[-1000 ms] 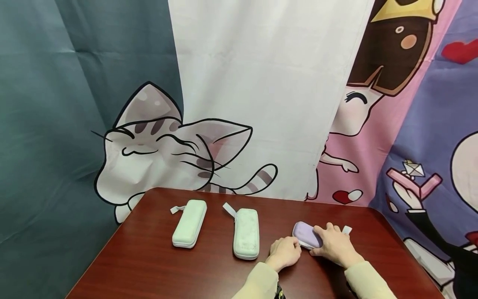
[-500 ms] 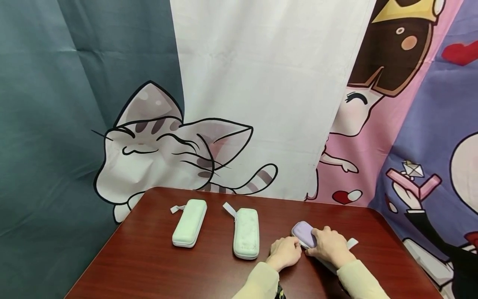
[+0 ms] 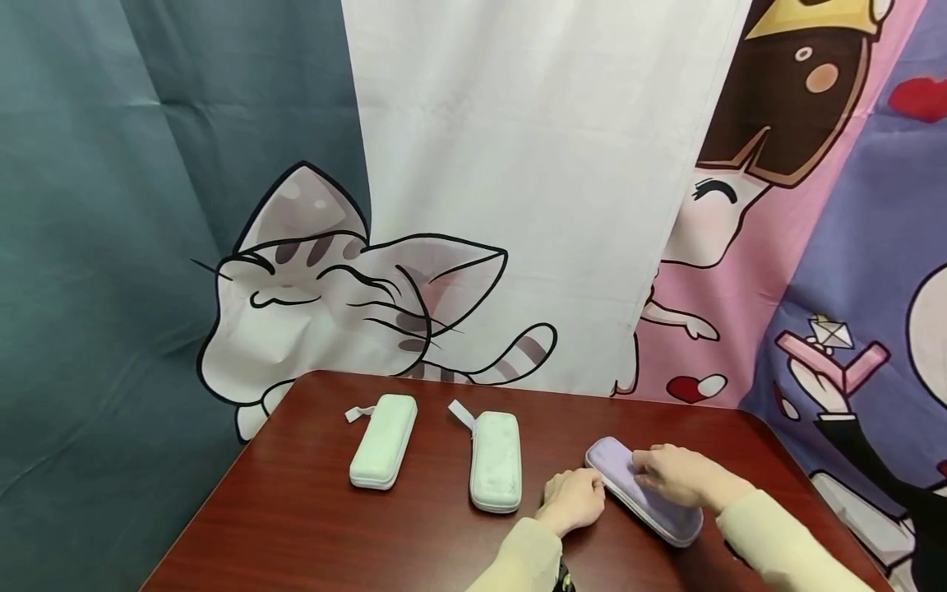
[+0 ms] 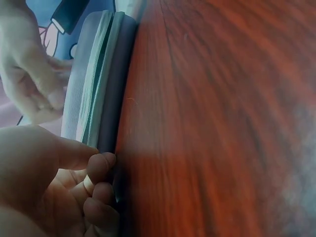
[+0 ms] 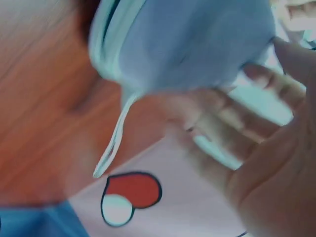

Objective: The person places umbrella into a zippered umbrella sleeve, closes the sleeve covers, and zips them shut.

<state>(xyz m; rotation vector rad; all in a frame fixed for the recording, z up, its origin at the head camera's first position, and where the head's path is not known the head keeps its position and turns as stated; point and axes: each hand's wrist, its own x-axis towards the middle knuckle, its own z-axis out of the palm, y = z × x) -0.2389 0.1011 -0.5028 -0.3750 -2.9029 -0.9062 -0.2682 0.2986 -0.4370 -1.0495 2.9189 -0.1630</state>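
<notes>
A long purple zippered case (image 3: 660, 510) lies slanted on the right part of the table. My left hand (image 3: 573, 499) is at its left end; in the left wrist view, thumb and forefinger pinch the end beside the zipper (image 4: 98, 94). A dark gap shows between the zipper's pale edges there. Over the middle of the lid is my right hand (image 3: 684, 475), fingers loosely bent downward in the head view. The right wrist view has those fingers spread beside the case, blurred; whether they touch it I cannot tell. A pale strap (image 5: 116, 140) hangs from one end.
Two pale green zippered cases lie on the reddish-brown table (image 3: 296, 526): one at the left (image 3: 384, 441), another near the middle (image 3: 496, 462). Each has a small pale strap. A cloth printed with cartoon figures (image 3: 518, 164) hangs behind the table's far edge.
My right hand has let go of the purple case's sides and now sits higher over its lid, uncovering its near right end. My left hand has stayed at the left end.
</notes>
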